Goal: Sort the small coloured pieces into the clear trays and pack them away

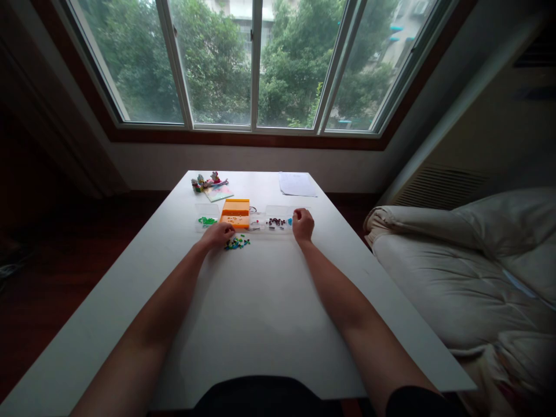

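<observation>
1. Across the white tabletop, just on the near side of the orange box, lies the loose pile of small mixed-colour pieces, with my left grip at its left.
2. The fingers of that grip look bent toward the box's front edge; I cannot tell how narrow the gap is, or whether they pinch a piece.
3. My right grip curls over the right end of a clear tray, next to some blue pieces; what it holds, if anything, I cannot see.
4. I judge the loose pieces very light, hard and stiff, probably plastic: not fragile, but smooth enough to skid or flick off if pressed on one edge.
5. I would take each by two opposite sides, with thumb and forefinger tips, squeezing gently.
6. The green pieces and dark pieces should handle alike; the thin clear tray would likely slide if bumped, so I'd hold it by its rim.
</observation>
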A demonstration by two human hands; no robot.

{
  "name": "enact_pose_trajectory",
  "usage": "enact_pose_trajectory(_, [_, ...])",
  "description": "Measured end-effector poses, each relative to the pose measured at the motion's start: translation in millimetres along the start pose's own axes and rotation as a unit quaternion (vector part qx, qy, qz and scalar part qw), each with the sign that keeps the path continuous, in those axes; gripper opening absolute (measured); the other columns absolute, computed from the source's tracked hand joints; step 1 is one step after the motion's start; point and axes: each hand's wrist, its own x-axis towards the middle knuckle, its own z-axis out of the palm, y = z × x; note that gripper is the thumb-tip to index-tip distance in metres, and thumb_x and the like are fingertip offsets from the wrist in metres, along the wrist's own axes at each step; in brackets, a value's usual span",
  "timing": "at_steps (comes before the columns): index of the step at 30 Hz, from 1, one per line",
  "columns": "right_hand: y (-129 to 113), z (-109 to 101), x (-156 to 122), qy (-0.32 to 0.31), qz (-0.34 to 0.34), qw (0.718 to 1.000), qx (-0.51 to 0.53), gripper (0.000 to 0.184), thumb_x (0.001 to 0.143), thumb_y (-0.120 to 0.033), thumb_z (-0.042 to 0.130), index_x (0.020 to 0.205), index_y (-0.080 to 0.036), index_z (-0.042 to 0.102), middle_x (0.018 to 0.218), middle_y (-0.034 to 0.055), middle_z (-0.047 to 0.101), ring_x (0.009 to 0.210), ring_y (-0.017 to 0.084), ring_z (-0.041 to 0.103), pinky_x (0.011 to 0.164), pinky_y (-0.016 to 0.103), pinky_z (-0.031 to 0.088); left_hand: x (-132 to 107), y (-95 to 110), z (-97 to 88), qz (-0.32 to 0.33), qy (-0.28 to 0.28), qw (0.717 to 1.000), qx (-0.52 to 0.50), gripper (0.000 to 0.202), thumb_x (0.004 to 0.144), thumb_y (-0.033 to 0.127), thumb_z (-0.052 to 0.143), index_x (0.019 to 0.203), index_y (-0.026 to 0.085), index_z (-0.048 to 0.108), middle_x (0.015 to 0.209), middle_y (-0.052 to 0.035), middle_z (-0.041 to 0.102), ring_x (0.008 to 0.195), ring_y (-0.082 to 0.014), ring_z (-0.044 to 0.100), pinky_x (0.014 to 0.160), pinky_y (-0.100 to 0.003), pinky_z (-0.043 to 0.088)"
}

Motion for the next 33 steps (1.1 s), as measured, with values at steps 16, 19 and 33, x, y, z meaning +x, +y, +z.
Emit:
enact_pose_trajectory(16, [-18.2,8.1,-14.5,-0.045,0.014,0.998,0.051,0.023,0.089,-0.026,0.046,0.096,-0.018,0.067,0.087,0.0068,0.067,0.079,0.021,0.058,0.080,0.032,0.047,-2.2,21.7,4.8,-0.003,-0.010,1.000,0.024,0.022,0.082,0.039,0.065,0.095,0.025,0.076,0.085,-0.0019,0.072,0.077,-0.0175,0.063,0.062,-0.026,0.039])
enact_pose_trajectory(19, [-28.4,6.5,-18.1,-0.074,-0.004,0.996,0.058,0.024,0.090,-0.027,0.046,0.097,-0.018,0.067,0.085,0.0066,0.067,0.078,0.021,0.059,0.080,0.032,0.047,-1.7,26.2,7.7,-0.007,-0.004,0.999,0.033,0.020,0.082,0.038,0.066,0.094,0.025,0.076,0.088,-0.0029,0.073,0.078,-0.0185,0.063,0.062,-0.026,0.039])
enact_pose_trajectory(33, [-37.9,5.5,-22.0,-0.102,-0.012,0.993,0.065,0.023,0.089,-0.026,0.048,0.096,-0.019,0.069,0.077,0.0027,0.065,0.071,0.018,0.058,0.075,0.029,0.046,-2.9,37.4,15.4,-0.037,0.005,0.999,0.018,0.020,0.083,0.040,0.066,0.092,0.024,0.074,0.091,-0.0030,0.073,0.080,-0.0196,0.063,0.063,-0.027,0.039])
